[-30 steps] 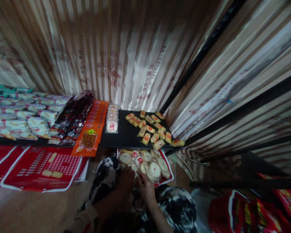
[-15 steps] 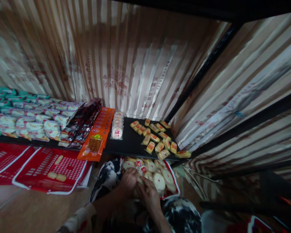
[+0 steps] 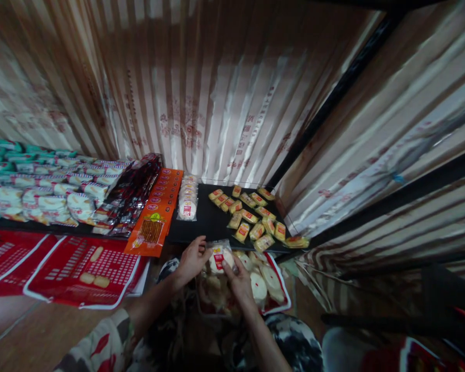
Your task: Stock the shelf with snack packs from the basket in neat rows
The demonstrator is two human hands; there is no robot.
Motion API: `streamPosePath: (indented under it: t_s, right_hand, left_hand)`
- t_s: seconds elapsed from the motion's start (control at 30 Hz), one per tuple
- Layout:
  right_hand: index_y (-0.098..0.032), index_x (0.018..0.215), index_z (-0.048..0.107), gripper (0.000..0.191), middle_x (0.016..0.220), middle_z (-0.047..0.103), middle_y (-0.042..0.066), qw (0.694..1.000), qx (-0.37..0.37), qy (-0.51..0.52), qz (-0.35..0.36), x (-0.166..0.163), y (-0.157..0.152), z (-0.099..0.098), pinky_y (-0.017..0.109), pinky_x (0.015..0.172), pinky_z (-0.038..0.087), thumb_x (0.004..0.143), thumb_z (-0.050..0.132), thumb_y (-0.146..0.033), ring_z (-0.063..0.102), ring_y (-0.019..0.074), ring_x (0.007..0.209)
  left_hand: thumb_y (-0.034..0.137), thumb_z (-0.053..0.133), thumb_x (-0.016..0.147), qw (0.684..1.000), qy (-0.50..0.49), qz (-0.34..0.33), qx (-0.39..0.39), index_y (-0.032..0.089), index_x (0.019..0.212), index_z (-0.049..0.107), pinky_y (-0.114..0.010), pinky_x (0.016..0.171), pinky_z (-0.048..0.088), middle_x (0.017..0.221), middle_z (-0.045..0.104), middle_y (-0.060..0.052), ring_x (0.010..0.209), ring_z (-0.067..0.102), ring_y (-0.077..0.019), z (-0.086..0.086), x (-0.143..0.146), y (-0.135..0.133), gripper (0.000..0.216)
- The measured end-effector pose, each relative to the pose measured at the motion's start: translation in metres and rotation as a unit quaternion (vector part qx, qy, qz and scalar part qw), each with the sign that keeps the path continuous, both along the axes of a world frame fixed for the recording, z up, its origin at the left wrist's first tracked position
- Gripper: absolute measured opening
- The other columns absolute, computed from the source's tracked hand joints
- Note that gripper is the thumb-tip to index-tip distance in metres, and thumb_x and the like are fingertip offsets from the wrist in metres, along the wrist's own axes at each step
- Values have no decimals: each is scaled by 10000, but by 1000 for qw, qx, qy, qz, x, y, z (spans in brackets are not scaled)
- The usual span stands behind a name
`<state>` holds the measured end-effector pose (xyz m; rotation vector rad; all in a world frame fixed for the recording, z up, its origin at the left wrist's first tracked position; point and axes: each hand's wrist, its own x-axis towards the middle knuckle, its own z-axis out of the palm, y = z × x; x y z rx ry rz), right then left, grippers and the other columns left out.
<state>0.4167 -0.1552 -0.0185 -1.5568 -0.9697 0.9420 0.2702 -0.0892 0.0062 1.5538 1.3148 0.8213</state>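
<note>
Between my hands is a clear-wrapped packet of round white rice crackers (image 3: 218,260) with a red label. My right hand (image 3: 239,281) grips its right side, thumb on top. My left hand (image 3: 192,259) is at the packet's left edge, thumb and fingers apart and slightly curled; whether it touches the wrapper is hard to tell. Below them, a red bag with white trim (image 3: 285,287) sits between my knees, holding several more wrapped white rice crackers (image 3: 259,288). Ahead on the black shelf (image 3: 213,227) stands a row of similar white rice cracker packets (image 3: 188,199).
Small yellow-wrapped snacks (image 3: 250,217) lie scattered on the shelf's right part. Left of the cracker row are an orange snack bag (image 3: 155,222), dark red packets (image 3: 129,196), and white and green packets (image 3: 58,199). Red bags (image 3: 81,271) hang below. A black post (image 3: 313,124) rises at the right.
Half a second ago both hands were close together down in the bag. Now a rice cracker packet is up at the shelf's front edge in my right hand, and my left hand has moved leftward.
</note>
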Motion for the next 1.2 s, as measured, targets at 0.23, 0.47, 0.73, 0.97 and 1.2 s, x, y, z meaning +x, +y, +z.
streamPosePath:
  t_s: [0.23,0.47,0.73,0.97,1.2]
  right_hand:
    - [-193,908,674,406,849,702,46,995,-36,76,53,-15,21,5,319,724,498,708,602,-539,632,209,780]
    - [-180,1056,608,480,915,695,68,998,16,8,53,-20,69,2,318,669,519,710,598,-513,640,205,746]
    - [-195,930,610,339,786,686,27,998,37,-12,57,-42,131,5,290,647,505,713,585,-454,625,182,685]
    - [-172,893,644,320,793,641,42,985,20,-172,18,-65,167,-9,275,656,473,737,552,-435,587,164,676]
    - [-189,945,661,345,875,632,68,954,9,-299,-4,-68,170,-16,302,748,447,784,502,-449,572,193,807]
  left_hand:
    - [253,508,774,998,-18,16,-58,173,881,602,-229,658,476,759,656,2,695,604,-122,-26,-5,16,164]
    - [222,497,766,1000,31,-3,5,184,1066,561,-246,723,481,876,665,-7,776,614,-127,0,-21,52,309]
    - [166,451,782,991,43,108,63,127,1255,427,-295,823,491,1092,597,-93,919,594,-157,-4,-26,89,475]
    - [136,393,797,982,64,128,126,118,1211,471,-341,976,423,1227,497,-125,1148,481,-194,-18,-38,101,421]
    - [104,433,752,970,145,80,176,151,1159,526,-450,1040,358,1351,433,-115,1248,393,-259,-39,-36,92,420]
